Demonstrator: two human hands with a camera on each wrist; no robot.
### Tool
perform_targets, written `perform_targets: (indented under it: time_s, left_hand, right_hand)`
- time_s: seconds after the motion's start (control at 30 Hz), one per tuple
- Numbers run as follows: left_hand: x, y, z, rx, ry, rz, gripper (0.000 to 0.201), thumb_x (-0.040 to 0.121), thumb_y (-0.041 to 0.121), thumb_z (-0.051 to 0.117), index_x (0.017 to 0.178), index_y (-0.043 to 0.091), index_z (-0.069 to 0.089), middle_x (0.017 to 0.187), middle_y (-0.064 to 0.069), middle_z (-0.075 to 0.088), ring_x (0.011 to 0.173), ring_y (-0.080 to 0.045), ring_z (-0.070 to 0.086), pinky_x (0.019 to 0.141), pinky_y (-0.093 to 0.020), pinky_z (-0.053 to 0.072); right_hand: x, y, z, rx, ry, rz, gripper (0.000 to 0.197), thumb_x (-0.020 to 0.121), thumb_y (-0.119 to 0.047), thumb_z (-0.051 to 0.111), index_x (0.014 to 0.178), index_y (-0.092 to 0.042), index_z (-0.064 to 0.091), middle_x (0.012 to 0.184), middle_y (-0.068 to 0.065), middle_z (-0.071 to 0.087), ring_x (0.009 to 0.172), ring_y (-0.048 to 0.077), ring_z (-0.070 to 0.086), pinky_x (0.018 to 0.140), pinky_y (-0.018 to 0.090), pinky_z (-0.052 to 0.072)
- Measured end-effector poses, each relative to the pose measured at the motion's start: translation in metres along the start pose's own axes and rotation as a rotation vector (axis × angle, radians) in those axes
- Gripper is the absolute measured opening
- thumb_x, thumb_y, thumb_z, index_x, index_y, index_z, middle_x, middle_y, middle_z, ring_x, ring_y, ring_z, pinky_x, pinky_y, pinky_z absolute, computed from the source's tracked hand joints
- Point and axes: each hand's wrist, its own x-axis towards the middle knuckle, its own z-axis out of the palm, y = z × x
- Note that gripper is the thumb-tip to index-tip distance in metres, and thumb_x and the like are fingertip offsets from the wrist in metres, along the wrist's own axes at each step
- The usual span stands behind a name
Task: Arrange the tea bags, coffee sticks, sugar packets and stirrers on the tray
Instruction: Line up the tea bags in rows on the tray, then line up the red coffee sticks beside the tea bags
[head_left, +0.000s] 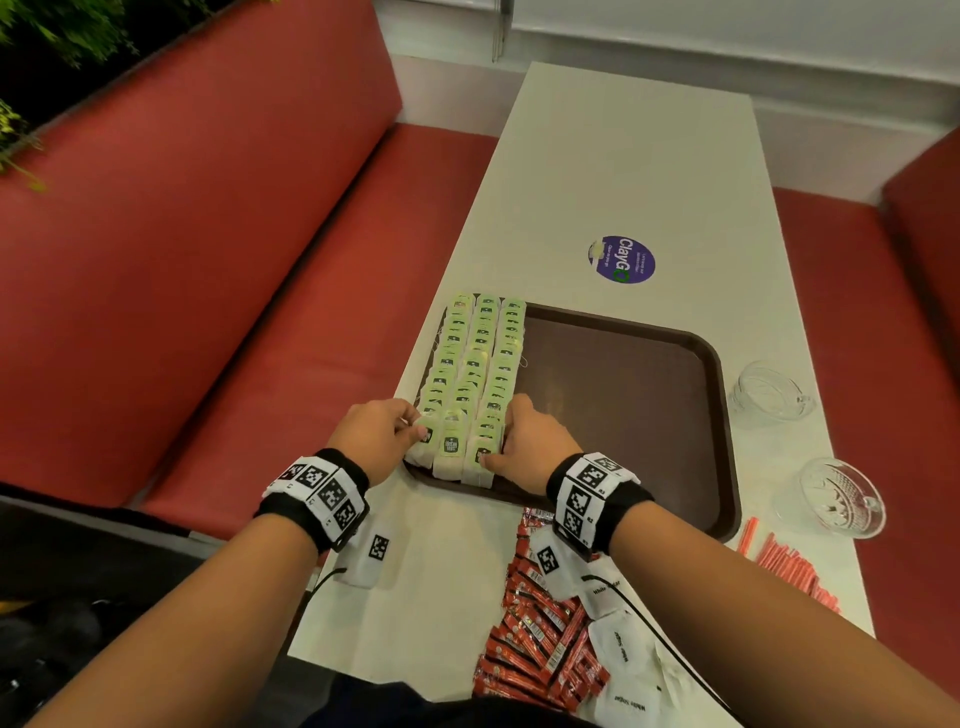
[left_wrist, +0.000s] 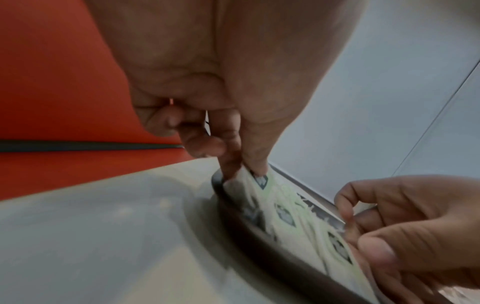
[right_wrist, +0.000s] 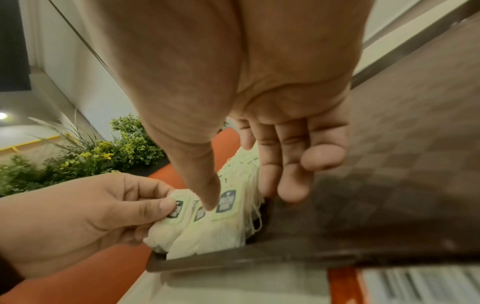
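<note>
Three rows of green-tagged tea bags fill the left part of the brown tray. My left hand pinches the front tea bag of the left row between thumb and forefinger. My right hand lies against the right row, with its fingers straight along the row's side and its thumb on the front bags. Red coffee sticks, white sugar packets and orange stirrers lie on the table near me.
Two glass bowls stand right of the tray. A purple sticker marks the white table beyond it. Red bench seats flank the table. The tray's right part is bare.
</note>
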Motion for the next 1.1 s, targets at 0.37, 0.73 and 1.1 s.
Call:
perform_targets:
  time_s: [0.37, 0.73, 1.1]
  left_hand:
    - [-0.006, -0.008, 0.005, -0.056, -0.002, -0.008, 0.039, 0.077, 0.03, 0.082, 0.095, 0.033, 0.049, 0.088, 0.009, 0.063, 0.071, -0.011, 0.058, 0.062, -0.028, 0.042]
    - [-0.005, -0.009, 0.017, 0.072, 0.018, 0.0, 0.026, 0.081, 0.043, 0.077, 0.074, 0.027, 0.058, 0.079, 0.008, 0.06, 0.072, -0.01, 0.056, 0.062, -0.027, 0.044]
    - [-0.059, 0.061, 0.025, 0.157, -0.23, 0.512, 0.019, 0.087, 0.047, 0.069, 0.095, 0.031, 0.064, 0.092, 0.014, 0.059, 0.084, -0.003, 0.053, 0.074, -0.024, 0.041]
  right_hand:
    - [0.005, -0.003, 0.012, 0.028, -0.007, 0.07, 0.068, 0.081, -0.03, 0.08, 0.127, -0.012, 0.032, 0.115, 0.009, 0.063, 0.101, 0.029, 0.064, 0.087, 0.043, 0.056]
    - [0.01, -0.001, 0.015, -0.014, -0.034, 0.101, 0.072, 0.08, -0.037, 0.078, 0.135, -0.012, 0.039, 0.123, 0.008, 0.062, 0.107, 0.028, 0.063, 0.089, 0.039, 0.055]
    - [-0.064, 0.026, -0.027, -0.107, -0.027, 0.002, 0.031, 0.086, -0.04, 0.071, 0.11, -0.024, 0.059, 0.097, -0.006, 0.068, 0.093, 0.016, 0.064, 0.086, 0.035, 0.053]
